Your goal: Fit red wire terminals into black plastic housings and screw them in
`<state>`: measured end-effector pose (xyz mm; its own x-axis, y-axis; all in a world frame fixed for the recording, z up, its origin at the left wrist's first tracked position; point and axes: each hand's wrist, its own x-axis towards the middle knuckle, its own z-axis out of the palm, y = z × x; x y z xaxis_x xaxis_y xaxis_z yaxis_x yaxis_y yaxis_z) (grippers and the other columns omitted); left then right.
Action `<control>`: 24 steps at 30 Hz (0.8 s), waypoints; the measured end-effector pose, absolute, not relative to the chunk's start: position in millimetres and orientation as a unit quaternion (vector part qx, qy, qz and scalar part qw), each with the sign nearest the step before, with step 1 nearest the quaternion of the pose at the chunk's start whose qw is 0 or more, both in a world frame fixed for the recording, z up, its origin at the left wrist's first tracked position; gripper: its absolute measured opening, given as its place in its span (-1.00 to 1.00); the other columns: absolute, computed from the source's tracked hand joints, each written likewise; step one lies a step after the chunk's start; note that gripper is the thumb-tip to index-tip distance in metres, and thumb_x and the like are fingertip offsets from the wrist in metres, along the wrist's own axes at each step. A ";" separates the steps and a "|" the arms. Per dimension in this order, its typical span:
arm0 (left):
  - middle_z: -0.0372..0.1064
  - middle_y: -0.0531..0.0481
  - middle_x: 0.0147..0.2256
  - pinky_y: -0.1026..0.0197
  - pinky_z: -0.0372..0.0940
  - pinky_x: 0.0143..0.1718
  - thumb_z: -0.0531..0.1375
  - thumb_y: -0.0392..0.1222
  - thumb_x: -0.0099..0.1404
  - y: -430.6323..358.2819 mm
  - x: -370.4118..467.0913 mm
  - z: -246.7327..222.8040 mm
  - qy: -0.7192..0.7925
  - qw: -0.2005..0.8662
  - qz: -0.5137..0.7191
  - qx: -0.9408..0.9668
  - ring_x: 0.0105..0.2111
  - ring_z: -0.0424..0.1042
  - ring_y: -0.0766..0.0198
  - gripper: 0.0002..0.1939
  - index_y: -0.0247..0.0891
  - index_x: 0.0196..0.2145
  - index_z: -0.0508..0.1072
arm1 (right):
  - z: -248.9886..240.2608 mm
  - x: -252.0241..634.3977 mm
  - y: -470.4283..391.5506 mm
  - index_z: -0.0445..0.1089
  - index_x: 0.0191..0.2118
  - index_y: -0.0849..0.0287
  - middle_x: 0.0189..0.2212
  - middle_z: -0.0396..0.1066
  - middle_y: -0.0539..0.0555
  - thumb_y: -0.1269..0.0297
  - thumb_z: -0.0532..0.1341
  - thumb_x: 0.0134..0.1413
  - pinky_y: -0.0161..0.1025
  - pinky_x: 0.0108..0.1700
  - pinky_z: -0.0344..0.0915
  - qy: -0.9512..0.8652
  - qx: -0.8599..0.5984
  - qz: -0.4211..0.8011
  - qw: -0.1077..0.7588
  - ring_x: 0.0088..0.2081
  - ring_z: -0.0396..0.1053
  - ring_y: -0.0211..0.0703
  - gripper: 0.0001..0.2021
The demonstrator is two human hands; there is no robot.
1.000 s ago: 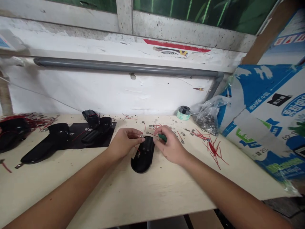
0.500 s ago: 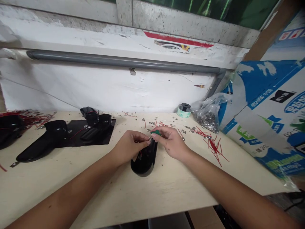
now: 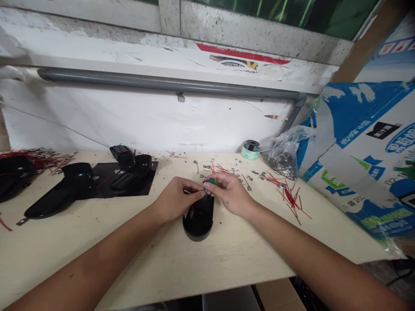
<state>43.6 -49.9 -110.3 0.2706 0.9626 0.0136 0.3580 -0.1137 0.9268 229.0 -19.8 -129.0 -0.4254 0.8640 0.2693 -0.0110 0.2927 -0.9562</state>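
Note:
A black plastic housing (image 3: 198, 224) with a rounded end lies on the table under both hands, its open inner side up. A bit of red wire shows inside it. At its far end my left hand (image 3: 178, 198) is closed, thumb and forefinger pinching a small metal contact (image 3: 206, 191). Close against those fingertips, my right hand (image 3: 231, 194) is closed on a small green piece (image 3: 210, 181), mostly covered by the fingers. The fingers hide how the contact and the green piece meet.
More black housings (image 3: 58, 190) stand at the left, some on a dark sheet (image 3: 136, 188). Red wires (image 3: 292, 198) and small metal contacts lie scattered right of my hands. A tape roll (image 3: 250, 150), a plastic bag (image 3: 283, 155) of metal parts and a printed carton (image 3: 363, 160) stand beyond.
The black housing has shifted slightly right and tilted, so more of its inside shows. Both hands stay close together, with the right fingers moved a little over the green piece.

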 end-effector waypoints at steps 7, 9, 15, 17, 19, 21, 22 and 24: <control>0.56 -0.06 -0.36 0.34 0.28 -0.40 0.28 -0.07 0.20 -51.0 44.9 -112.1 0.491 0.431 0.353 0.670 -0.41 0.44 0.34 -0.77 -0.29 -0.32 0.62 | -132.8 225.3 -23.0 0.48 -0.25 0.19 -0.38 0.42 0.01 0.20 0.33 0.08 -0.31 -0.25 0.29 -0.675 -0.315 0.471 0.472 -0.34 0.34 -0.29 -0.82; 0.55 -0.06 -0.38 0.36 0.27 -0.42 0.28 -0.07 0.19 -51.6 45.8 -111.9 0.490 0.428 0.359 0.669 -0.43 0.43 0.35 -0.77 -0.30 -0.34 0.61 | -134.2 224.3 -23.4 0.49 -0.26 0.18 -0.38 0.42 0.01 0.20 0.32 0.10 -0.32 -0.25 0.29 -0.680 -0.315 0.463 0.474 -0.33 0.34 -0.29 -0.84; 0.48 -0.02 -0.49 0.39 0.12 -0.66 0.25 -0.05 0.20 -55.4 47.5 -108.2 0.521 0.419 0.342 0.660 -0.67 0.26 0.45 -0.74 -0.33 -0.35 0.57 | -133.1 222.4 -26.9 0.50 -0.30 0.20 -0.44 0.37 0.00 0.22 0.31 0.10 -0.34 -0.31 0.24 -0.681 -0.322 0.454 0.475 -0.36 0.29 -0.30 -0.86; 0.48 -0.02 -0.48 0.38 0.10 -0.70 0.24 -0.04 0.21 -56.3 47.4 -107.4 0.523 0.419 0.337 0.661 -0.70 0.24 0.46 -0.73 -0.33 -0.33 0.57 | -131.9 221.6 -28.5 0.49 -0.31 0.20 -0.44 0.36 0.00 0.24 0.29 0.11 -0.34 -0.31 0.22 -0.681 -0.322 0.451 0.478 -0.37 0.27 -0.30 -0.87; 0.48 -0.03 -0.47 0.37 0.12 -0.69 0.23 -0.04 0.21 -56.0 47.0 -107.4 0.519 0.412 0.335 0.670 -0.70 0.25 0.45 -0.73 -0.32 -0.34 0.57 | -131.1 220.6 -29.7 0.49 -0.31 0.19 -0.44 0.36 0.00 0.26 0.28 0.12 -0.34 -0.30 0.22 -0.680 -0.321 0.450 0.481 -0.36 0.27 -0.29 -0.88; 0.49 -0.05 -0.47 0.37 0.19 -0.62 0.24 -0.05 0.20 -55.1 46.7 -107.7 0.509 0.396 0.342 0.684 -0.62 0.32 0.41 -0.74 -0.32 -0.36 0.58 | -130.7 219.5 -30.3 0.49 -0.32 0.19 -0.43 0.37 0.00 0.27 0.27 0.12 -0.33 -0.28 0.23 -0.681 -0.322 0.447 0.483 -0.34 0.28 -0.28 -0.89; 0.49 -0.06 -0.47 0.37 0.21 -0.58 0.25 -0.06 0.19 -54.7 46.7 -107.7 0.504 0.389 0.346 0.689 -0.57 0.35 0.39 -0.75 -0.32 -0.38 0.58 | -130.5 219.1 -30.4 0.49 -0.32 0.19 -0.42 0.37 0.01 0.27 0.26 0.12 -0.33 -0.28 0.24 -0.682 -0.324 0.444 0.483 -0.33 0.29 -0.27 -0.89; 0.48 -0.05 -0.48 0.37 0.21 -0.56 0.25 -0.07 0.18 -54.9 47.4 -107.2 0.503 0.385 0.352 0.689 -0.55 0.35 0.37 -0.76 -0.32 -0.39 0.58 | -130.0 218.7 -30.7 0.48 -0.34 0.19 -0.42 0.37 0.01 0.27 0.26 0.11 -0.33 -0.27 0.25 -0.684 -0.328 0.439 0.482 -0.33 0.29 -0.26 -0.89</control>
